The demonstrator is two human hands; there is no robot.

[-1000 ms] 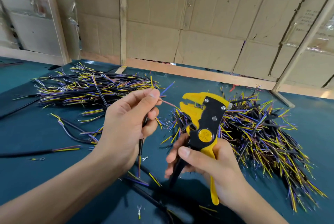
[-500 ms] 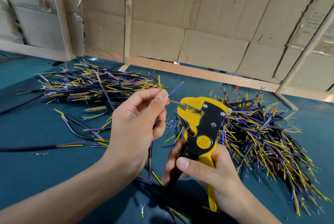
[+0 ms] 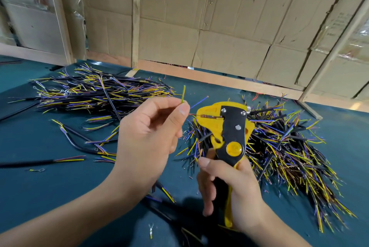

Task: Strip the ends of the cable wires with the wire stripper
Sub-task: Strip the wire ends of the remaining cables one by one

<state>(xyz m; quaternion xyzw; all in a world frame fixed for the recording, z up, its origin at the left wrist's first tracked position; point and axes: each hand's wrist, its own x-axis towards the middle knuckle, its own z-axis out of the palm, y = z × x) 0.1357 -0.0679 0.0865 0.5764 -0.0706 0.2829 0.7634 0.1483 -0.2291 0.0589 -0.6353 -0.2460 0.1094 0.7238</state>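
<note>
My right hand (image 3: pixel 229 193) grips the handles of a yellow and black wire stripper (image 3: pixel 229 127), held upright above the green table. Its jaws point left and are closed on a thin reddish wire (image 3: pixel 192 114). My left hand (image 3: pixel 149 139) pinches that wire between thumb and forefinger just left of the jaws. A yellow-green wire (image 3: pixel 183 94) and a blue wire (image 3: pixel 198 102) of the same cable stick up past my fingertips. The cable's black sheath is hidden behind my left hand.
A heap of black cables with coloured wire ends (image 3: pixel 95 93) lies at the back left, another heap (image 3: pixel 289 147) at the right behind the stripper. Loose cables (image 3: pixel 42 162) and small scraps (image 3: pixel 150 230) lie on the green table (image 3: pixel 30 196). Cardboard walls (image 3: pixel 219 17) stand behind.
The reddish wire went into the stripper's jaws and the jaws closed on it. My right hand squeezed the handles. Both hands rose slightly in view.
</note>
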